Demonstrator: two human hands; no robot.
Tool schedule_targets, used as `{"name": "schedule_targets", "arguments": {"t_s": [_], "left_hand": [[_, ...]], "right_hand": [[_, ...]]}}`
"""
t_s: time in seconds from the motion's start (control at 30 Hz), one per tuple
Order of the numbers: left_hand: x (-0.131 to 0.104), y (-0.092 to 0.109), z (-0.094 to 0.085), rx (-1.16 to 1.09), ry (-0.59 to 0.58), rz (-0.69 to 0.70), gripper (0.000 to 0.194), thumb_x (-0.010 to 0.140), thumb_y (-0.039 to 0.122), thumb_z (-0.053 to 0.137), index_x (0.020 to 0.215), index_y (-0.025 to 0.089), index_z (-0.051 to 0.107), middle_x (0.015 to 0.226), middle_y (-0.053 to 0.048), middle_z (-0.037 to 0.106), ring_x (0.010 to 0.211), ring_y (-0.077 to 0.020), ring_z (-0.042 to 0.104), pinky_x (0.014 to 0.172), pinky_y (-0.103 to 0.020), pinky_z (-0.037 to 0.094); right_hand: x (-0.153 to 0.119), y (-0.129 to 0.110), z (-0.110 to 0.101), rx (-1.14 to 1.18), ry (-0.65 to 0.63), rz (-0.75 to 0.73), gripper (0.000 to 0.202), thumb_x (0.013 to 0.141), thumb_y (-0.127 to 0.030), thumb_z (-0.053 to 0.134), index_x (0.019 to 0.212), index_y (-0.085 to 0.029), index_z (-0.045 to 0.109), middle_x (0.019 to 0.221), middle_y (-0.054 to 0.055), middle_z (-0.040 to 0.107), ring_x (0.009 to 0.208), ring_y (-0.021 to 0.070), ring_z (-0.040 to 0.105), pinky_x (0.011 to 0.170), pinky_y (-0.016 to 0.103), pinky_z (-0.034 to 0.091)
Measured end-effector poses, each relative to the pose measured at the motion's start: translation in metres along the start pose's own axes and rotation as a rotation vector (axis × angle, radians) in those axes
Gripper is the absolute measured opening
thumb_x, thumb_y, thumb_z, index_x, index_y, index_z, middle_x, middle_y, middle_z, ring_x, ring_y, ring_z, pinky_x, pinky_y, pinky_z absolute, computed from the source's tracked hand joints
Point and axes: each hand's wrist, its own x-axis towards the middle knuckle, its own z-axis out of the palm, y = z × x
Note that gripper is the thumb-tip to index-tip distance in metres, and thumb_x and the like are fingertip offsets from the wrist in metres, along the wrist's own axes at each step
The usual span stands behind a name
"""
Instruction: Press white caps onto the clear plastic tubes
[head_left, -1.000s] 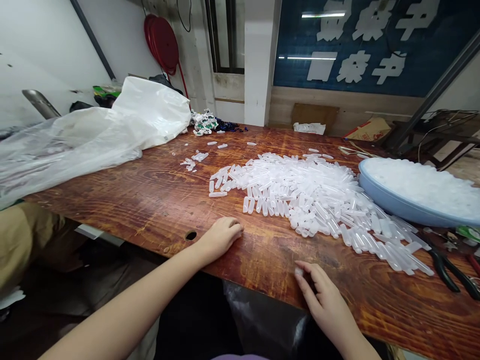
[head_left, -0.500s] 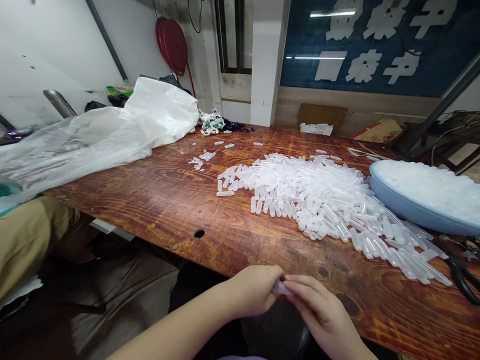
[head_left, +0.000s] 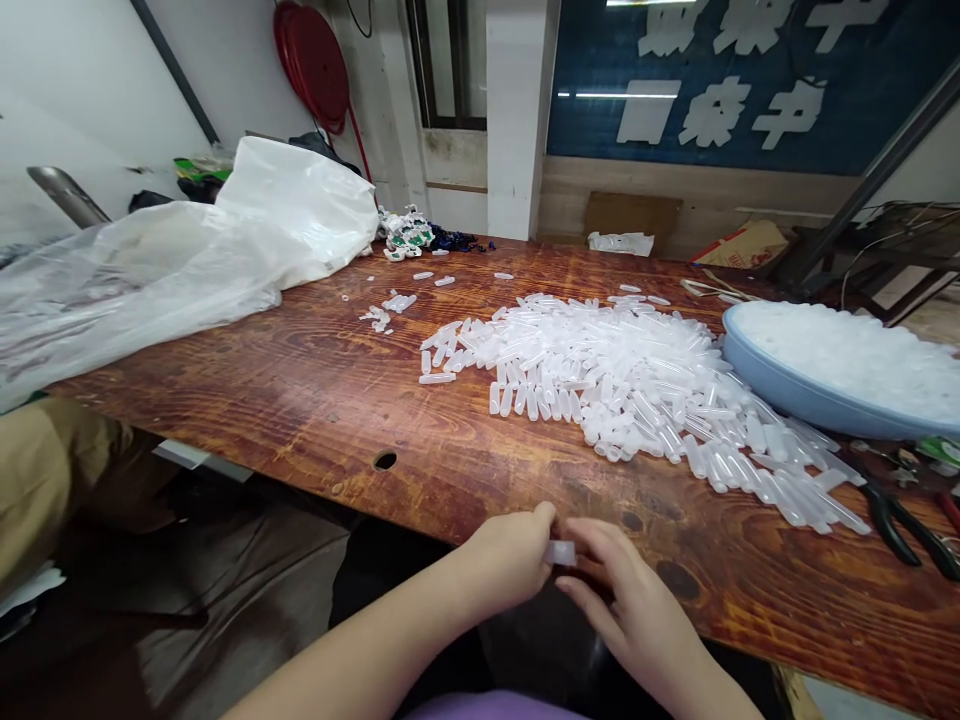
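Note:
My left hand (head_left: 517, 555) is closed around a small translucent plastic piece (head_left: 562, 553), whose end sticks out to the right. Close beside that end is my right hand (head_left: 619, 580), thumb and fingers apart, nothing visibly gripped between them. Both hands are at the front edge of the brown wooden table (head_left: 300, 400). Beyond them lies a big pile of translucent plastic tubes (head_left: 615, 350), some lined up in rows along its near side.
A blue basin (head_left: 810, 395) heaped with similar pieces stands at the right, black-handled pliers (head_left: 900, 525) in front of it. Large white plastic bags (head_left: 285, 210) cover the left back. White-and-green parts (head_left: 409, 232) lie behind. A person's trouser leg (head_left: 52, 470) shows at left.
My right fingers have come away from the plastic piece and spread apart. The piece stays in my left hand, its end now more exposed. The whole view has shifted slightly.

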Motion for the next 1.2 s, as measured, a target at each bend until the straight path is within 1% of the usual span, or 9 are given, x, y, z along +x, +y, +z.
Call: {"name": "schedule_targets", "arguments": {"t_s": [0.13, 0.2, 0.3, 0.43, 0.67, 0.77, 0.9, 1.07, 1.2], "left_hand": [[0.001, 0.001, 0.001, 0.026, -0.038, -0.007, 0.027, 0.071, 0.014, 0.048, 0.097, 0.016, 0.048, 0.086, -0.013, 0.066, 0.08, -0.0326, 0.063, 0.065, -0.04, 0.047], [0.001, 0.0, 0.003, 0.019, -0.032, -0.031, 0.029, 0.07, 0.014, 0.049, 0.099, 0.016, 0.047, 0.089, -0.014, 0.066, 0.081, -0.0322, 0.063, 0.066, -0.04, 0.047], [0.0, -0.002, 0.005, -0.007, -0.01, -0.028, 0.03, 0.071, 0.017, 0.05, 0.101, 0.015, 0.046, 0.09, -0.014, 0.066, 0.082, -0.0319, 0.063, 0.067, -0.04, 0.047], [0.002, -0.002, 0.008, -0.027, 0.002, -0.036, 0.03, 0.075, 0.02, 0.047, 0.104, 0.014, 0.044, 0.093, -0.015, 0.065, 0.086, -0.032, 0.062, 0.071, -0.041, 0.047], [-0.005, 0.002, 0.008, -0.012, 0.0, -0.08, 0.028, 0.078, 0.018, 0.042, 0.105, 0.014, 0.041, 0.095, -0.012, 0.065, 0.089, -0.0269, 0.061, 0.072, -0.036, 0.046], [-0.023, 0.006, 0.004, -0.125, -0.117, -0.061, 0.032, 0.074, 0.032, 0.053, 0.102, 0.02, 0.044, 0.09, -0.005, 0.065, 0.08, -0.0229, 0.062, 0.063, -0.028, 0.045], [-0.037, 0.003, 0.014, -0.182, -0.364, -0.016, 0.037, 0.074, 0.043, 0.049, 0.103, 0.022, 0.05, 0.089, -0.006, 0.065, 0.075, -0.0241, 0.062, 0.058, -0.029, 0.043], [-0.029, -0.011, 0.03, -0.105, -0.358, -0.16, 0.044, 0.079, 0.043, 0.038, 0.102, 0.01, 0.057, 0.099, -0.016, 0.063, 0.084, -0.0288, 0.062, 0.066, -0.034, 0.046], [-0.028, -0.012, 0.0, -0.034, -0.418, 0.068, 0.041, 0.079, 0.042, 0.041, 0.1, 0.014, 0.06, 0.1, -0.012, 0.064, 0.085, -0.0265, 0.062, 0.068, -0.032, 0.046]], "right_hand": [[-0.001, 0.0, 0.001, 0.038, -0.038, 0.119, 0.024, 0.09, -0.033, 0.034, 0.089, -0.022, 0.055, 0.084, 0.002, 0.061, 0.077, 0.013, 0.059, 0.068, 0.024, 0.048], [-0.001, -0.001, 0.003, 0.094, -0.003, 0.195, 0.022, 0.087, -0.036, 0.041, 0.097, -0.022, 0.054, 0.088, 0.003, 0.06, 0.078, 0.0135, 0.058, 0.07, 0.025, 0.047], [0.0, -0.002, 0.004, 0.173, 0.003, 0.125, 0.024, 0.085, -0.032, 0.045, 0.106, -0.023, 0.051, 0.098, 0.004, 0.058, 0.085, 0.0136, 0.056, 0.075, 0.025, 0.045], [0.004, -0.008, 0.007, 0.126, -0.018, 0.278, 0.019, 0.086, -0.035, 0.041, 0.088, -0.021, 0.054, 0.078, 0.002, 0.059, 0.071, 0.0144, 0.055, 0.063, 0.025, 0.041], [0.019, -0.007, -0.008, 0.269, -0.219, 0.427, 0.028, 0.084, -0.044, 0.037, 0.081, -0.02, 0.051, 0.077, 0.001, 0.058, 0.072, 0.0145, 0.054, 0.064, 0.025, 0.04], [0.034, 0.018, -0.031, 0.178, -0.041, 0.498, 0.034, 0.082, -0.049, 0.037, 0.094, -0.02, 0.051, 0.089, 0.004, 0.059, 0.081, 0.0172, 0.055, 0.071, 0.028, 0.042], [0.059, 0.059, -0.054, -0.297, 0.278, 0.573, 0.035, 0.078, -0.041, 0.046, 0.102, -0.016, 0.049, 0.101, 0.011, 0.054, 0.097, 0.0243, 0.051, 0.083, 0.035, 0.039], [0.075, 0.076, -0.049, -0.507, 0.278, 0.546, 0.031, 0.079, -0.035, 0.046, 0.1, -0.013, 0.054, 0.098, 0.015, 0.053, 0.098, 0.0291, 0.051, 0.084, 0.039, 0.039], [0.072, 0.073, -0.047, -0.484, 0.316, 0.515, 0.029, 0.08, -0.032, 0.043, 0.096, -0.011, 0.053, 0.098, 0.015, 0.054, 0.094, 0.027, 0.052, 0.084, 0.038, 0.04]]}}
